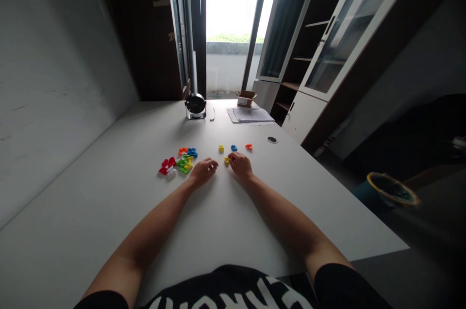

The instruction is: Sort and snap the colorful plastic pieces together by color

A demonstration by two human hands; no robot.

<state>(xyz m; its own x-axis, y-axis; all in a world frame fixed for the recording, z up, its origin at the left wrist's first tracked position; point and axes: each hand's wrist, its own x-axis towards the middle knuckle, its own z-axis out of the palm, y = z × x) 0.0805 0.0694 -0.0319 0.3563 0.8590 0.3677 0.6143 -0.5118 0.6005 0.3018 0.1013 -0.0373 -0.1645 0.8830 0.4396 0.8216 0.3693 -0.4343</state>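
Note:
My right hand (240, 165) is closed, thumb and fingertips at a small yellow plastic piece (226, 160) on the white table. Just beyond it, a second yellow piece (221, 148), a blue piece (234, 147) and an orange piece (249, 146) lie spaced out in a loose row. My left hand (204, 171) rests on the tabletop with its fingers slightly bent and apart, and nothing shows in it. Left of that hand is a pile of small plastic pieces (184, 162) in red, white, green, yellow, blue and orange. Their exact shapes are too small to make out.
Toward the back of the white table (145, 129) stand a round black device on a stand (195, 105), papers (251, 115) and an open cardboard box (246, 98). A cable hole (272, 139) sits near the right edge. A bin (393, 190) stands on the floor at right.

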